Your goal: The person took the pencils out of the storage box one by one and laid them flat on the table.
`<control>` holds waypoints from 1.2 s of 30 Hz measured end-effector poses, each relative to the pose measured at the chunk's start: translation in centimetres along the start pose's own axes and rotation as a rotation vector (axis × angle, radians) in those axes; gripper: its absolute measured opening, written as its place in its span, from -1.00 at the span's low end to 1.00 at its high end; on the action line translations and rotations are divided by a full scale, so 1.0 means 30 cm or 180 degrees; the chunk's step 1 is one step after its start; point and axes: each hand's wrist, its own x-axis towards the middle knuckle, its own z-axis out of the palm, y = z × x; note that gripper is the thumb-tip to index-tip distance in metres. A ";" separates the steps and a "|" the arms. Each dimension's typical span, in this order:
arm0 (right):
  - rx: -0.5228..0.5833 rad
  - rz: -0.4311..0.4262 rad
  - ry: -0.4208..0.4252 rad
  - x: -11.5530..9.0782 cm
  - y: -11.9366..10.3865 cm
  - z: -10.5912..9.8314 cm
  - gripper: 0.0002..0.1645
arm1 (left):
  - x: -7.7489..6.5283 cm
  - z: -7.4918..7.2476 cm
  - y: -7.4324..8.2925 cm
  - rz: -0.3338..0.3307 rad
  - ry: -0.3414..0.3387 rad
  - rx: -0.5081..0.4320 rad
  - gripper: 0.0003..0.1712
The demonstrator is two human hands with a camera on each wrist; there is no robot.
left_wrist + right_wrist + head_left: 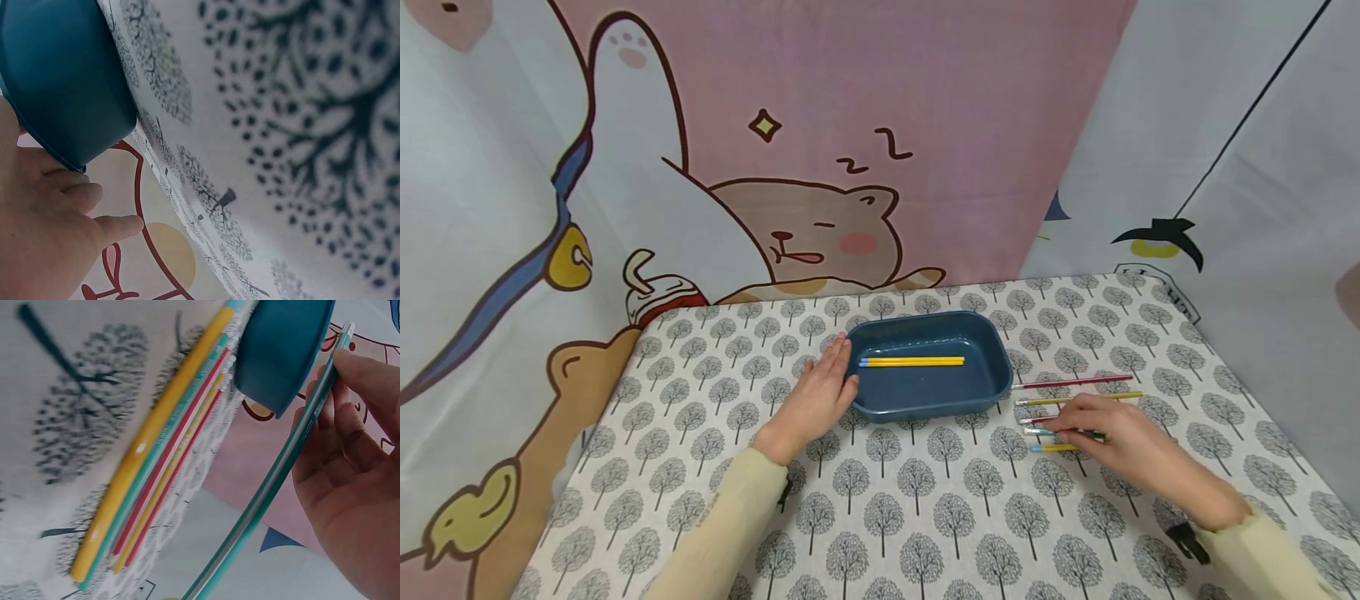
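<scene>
Looks bright and evenly lit in the head view, with soft diffuse light and only faint shadows. Shows small glints inside the dark-blue, rounded-rectangular tray [917, 393]. Turns dimmer and greyer in the left wrist view, softly blurred on the near white cloth with black tree print [294, 162]. Similarly hazy in the right wrist view, smeared toward the left.

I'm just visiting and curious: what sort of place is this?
Probably a small, screened-off tabletop corner: cartoon-printed cloth hangs behind a table wearing a tree-patterned tablecloth, with a blue tray on it.
</scene>
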 end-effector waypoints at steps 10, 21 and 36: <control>-0.0012 -0.0030 -0.0042 -0.063 0.027 0.022 -0.55 | 0.002 -0.001 0.003 -0.0004 -0.0030 0.0024 -0.25; 0.0009 -0.0052 -0.0037 -0.098 0.047 0.039 -0.50 | 0.003 0.002 0.000 0.0005 0.0009 0.0015 -0.26; 0.0126 0.0010 -0.0191 -0.123 0.054 0.061 -0.55 | 0.002 0.000 0.002 -0.0011 -0.0035 0.0028 -0.25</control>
